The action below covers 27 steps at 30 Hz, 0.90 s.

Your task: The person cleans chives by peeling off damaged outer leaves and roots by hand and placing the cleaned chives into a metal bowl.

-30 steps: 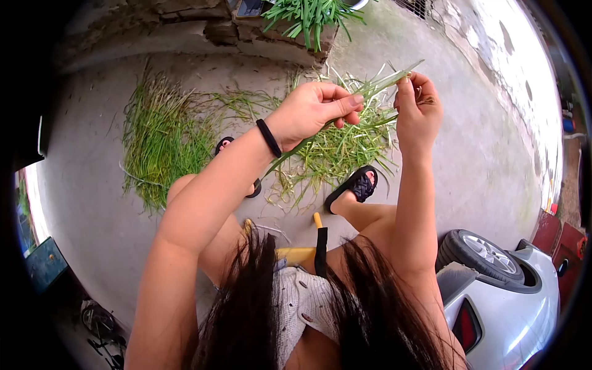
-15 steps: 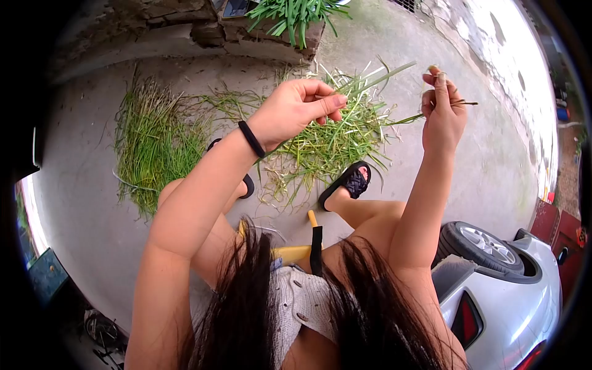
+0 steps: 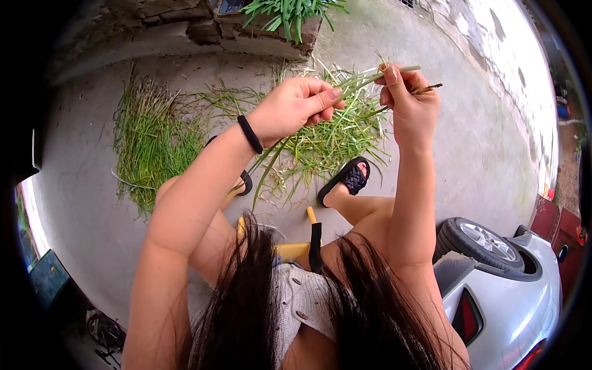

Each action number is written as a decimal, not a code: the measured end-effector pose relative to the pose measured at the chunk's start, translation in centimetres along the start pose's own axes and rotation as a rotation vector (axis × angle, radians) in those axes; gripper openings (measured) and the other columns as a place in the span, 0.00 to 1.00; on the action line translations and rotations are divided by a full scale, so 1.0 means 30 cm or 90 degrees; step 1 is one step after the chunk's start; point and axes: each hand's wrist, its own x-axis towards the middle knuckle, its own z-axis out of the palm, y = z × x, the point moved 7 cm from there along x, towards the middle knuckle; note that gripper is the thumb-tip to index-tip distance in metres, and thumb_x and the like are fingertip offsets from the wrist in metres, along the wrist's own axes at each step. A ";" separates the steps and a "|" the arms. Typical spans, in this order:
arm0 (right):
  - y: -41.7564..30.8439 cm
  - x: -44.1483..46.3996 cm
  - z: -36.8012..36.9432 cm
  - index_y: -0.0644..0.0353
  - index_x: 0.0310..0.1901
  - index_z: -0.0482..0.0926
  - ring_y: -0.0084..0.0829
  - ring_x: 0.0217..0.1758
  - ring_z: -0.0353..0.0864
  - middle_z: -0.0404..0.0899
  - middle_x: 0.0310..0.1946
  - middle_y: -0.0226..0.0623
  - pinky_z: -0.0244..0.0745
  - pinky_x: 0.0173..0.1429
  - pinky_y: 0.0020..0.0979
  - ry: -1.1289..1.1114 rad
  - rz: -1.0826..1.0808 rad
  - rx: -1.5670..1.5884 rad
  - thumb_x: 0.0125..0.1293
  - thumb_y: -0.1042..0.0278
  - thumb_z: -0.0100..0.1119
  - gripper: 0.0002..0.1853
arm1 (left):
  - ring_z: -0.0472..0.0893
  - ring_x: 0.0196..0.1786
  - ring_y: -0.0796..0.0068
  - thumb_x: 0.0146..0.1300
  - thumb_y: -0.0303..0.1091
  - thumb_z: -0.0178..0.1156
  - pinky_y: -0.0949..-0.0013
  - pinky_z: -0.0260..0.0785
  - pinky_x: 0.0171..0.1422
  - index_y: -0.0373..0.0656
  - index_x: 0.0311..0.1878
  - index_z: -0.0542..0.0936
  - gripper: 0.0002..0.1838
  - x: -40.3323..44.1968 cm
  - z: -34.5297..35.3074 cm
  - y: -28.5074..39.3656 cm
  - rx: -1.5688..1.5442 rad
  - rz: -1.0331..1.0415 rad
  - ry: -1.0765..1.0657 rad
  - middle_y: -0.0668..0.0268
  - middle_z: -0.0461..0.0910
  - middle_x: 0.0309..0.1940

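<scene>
My left hand is closed on a few long, flat green garlic chives, their leaves trailing down below the wrist. Up at the pale ends of those chives, my right hand pinches with thumb and forefinger. Its other fingers are curled around a thin brownish stalk, which sticks out to the right. Beneath both hands, a loose heap of green and pale leaves is spread over the concrete. A denser bunch of uncleaned chives lies to the left.
A tidy bundle of green chives rests on a stone ledge at the back. Sandalled feet flank the heap, near a yellow stool. A silver car-shaped object with a wheel stands at right.
My right hand has moved left, from apart on the right to the ends of the chives in my left hand. My left hand has barely moved.
</scene>
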 end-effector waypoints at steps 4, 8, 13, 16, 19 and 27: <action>-0.003 -0.003 0.010 0.68 0.28 0.76 0.16 0.19 0.69 0.79 0.24 0.35 0.63 0.23 0.18 0.000 -0.005 -0.007 0.61 0.71 0.58 0.09 | 0.64 0.24 0.91 0.66 0.44 0.51 0.85 0.58 0.29 0.39 0.35 0.75 0.16 -0.004 0.004 -0.011 -0.034 -0.027 -0.026 0.78 0.69 0.21; -0.009 -0.005 0.014 0.68 0.28 0.76 0.15 0.18 0.68 0.78 0.22 0.34 0.61 0.22 0.17 0.001 -0.004 -0.024 0.62 0.70 0.57 0.10 | 0.60 0.22 0.90 0.67 0.42 0.49 0.84 0.54 0.27 0.40 0.34 0.73 0.14 -0.011 0.020 -0.008 -0.107 -0.048 -0.065 0.79 0.65 0.19; -0.002 0.000 0.010 0.68 0.30 0.77 0.14 0.18 0.67 0.78 0.21 0.32 0.60 0.22 0.16 -0.013 -0.011 -0.019 0.63 0.70 0.56 0.09 | 0.58 0.20 0.90 0.68 0.39 0.46 0.83 0.51 0.25 0.41 0.34 0.70 0.12 -0.022 0.028 -0.014 -0.232 -0.089 -0.125 0.80 0.62 0.18; -0.010 -0.001 0.020 0.68 0.31 0.77 0.14 0.18 0.67 0.78 0.21 0.31 0.60 0.22 0.16 -0.019 -0.022 0.005 0.63 0.70 0.55 0.09 | 0.57 0.20 0.90 0.68 0.39 0.46 0.83 0.50 0.24 0.41 0.35 0.70 0.11 -0.025 0.032 -0.014 -0.258 -0.087 -0.151 0.80 0.62 0.18; -0.012 -0.001 0.013 0.67 0.32 0.77 0.14 0.18 0.67 0.77 0.21 0.31 0.60 0.22 0.17 -0.009 -0.047 -0.058 0.64 0.70 0.54 0.09 | 0.57 0.20 0.90 0.68 0.39 0.46 0.83 0.51 0.25 0.41 0.35 0.70 0.11 -0.019 0.029 -0.024 -0.265 -0.087 -0.154 0.80 0.62 0.17; -0.027 -0.008 0.009 0.64 0.33 0.78 0.13 0.18 0.66 0.76 0.19 0.28 0.61 0.23 0.18 0.019 -0.063 -0.281 0.63 0.68 0.55 0.08 | 0.59 0.21 0.90 0.68 0.42 0.47 0.84 0.53 0.26 0.42 0.33 0.72 0.14 -0.012 0.019 -0.043 -0.098 -0.081 -0.075 0.79 0.64 0.18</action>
